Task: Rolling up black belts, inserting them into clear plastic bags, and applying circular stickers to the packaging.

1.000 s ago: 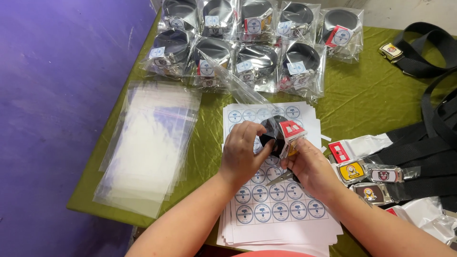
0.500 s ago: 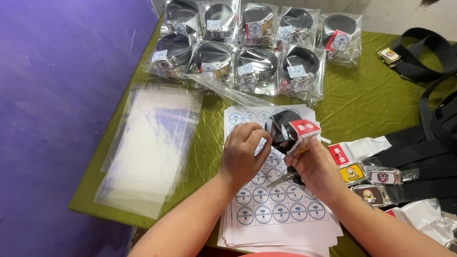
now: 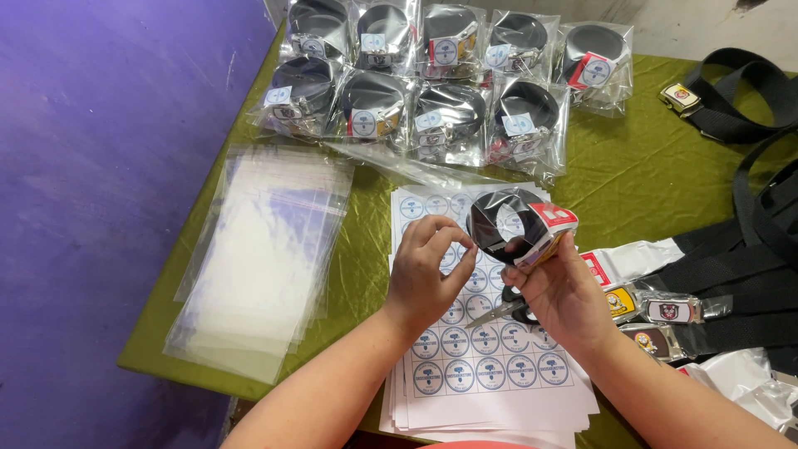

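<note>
My right hand (image 3: pixel 565 291) clamps bagged coiled belt (image 3: pixel 507 223), held above sticker sheets (image 3: pixel 486 366); scissors (image 3: pixel 499 311) tucked under same hand. My left hand (image 3: pixel 422 274), fingertips pinched together, sits just left of belt, touching bag edge. Left hand nearer stickers.

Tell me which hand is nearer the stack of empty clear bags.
Left. The left hand hovers over the sticker sheets, just right of the bags; the right hand is farther right, holding a rolled belt.
</note>
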